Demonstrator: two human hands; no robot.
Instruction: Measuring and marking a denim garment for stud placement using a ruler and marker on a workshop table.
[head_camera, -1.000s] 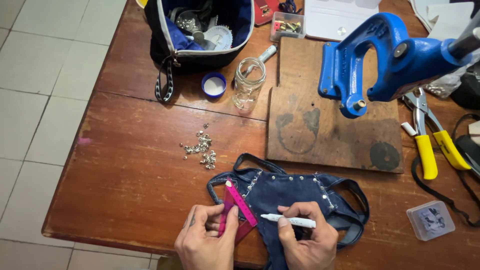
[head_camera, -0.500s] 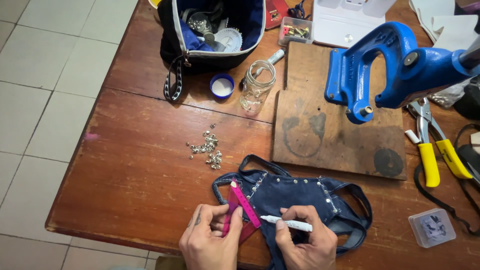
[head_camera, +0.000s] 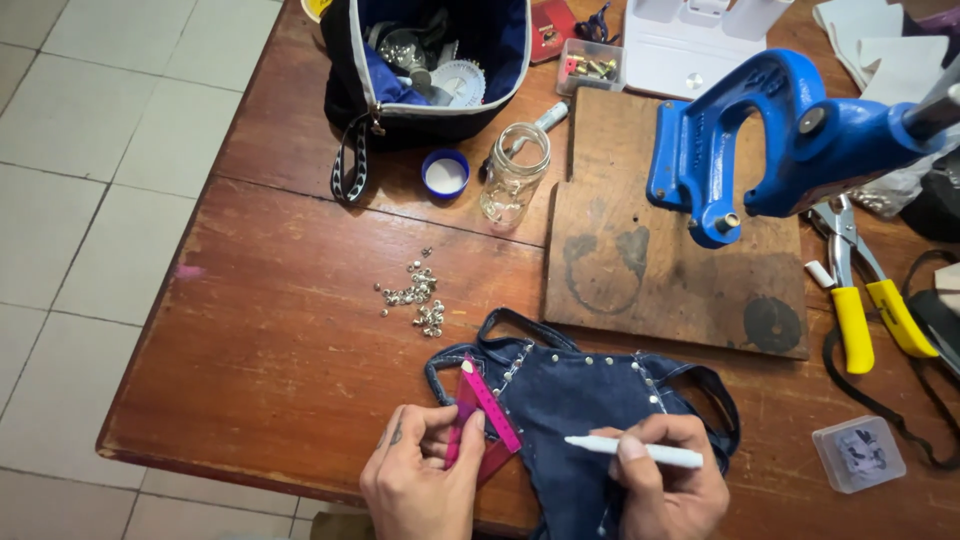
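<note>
Head view: white marker (head_camera: 633, 451) tip leftward

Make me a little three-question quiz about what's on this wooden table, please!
1. True or false: the left hand holds a pink plastic ruler against the small dark blue denim garment.
2. What does the right hand hold? A) yellow-handled pliers B) a white marker pen C) a glass jar
3. Fill in: the pile of small silver metal studs lies on the brown wooden table, to the ____ of the square wooden board under the blue metal hand press.

Key: 1 true; 2 B; 3 left
</note>
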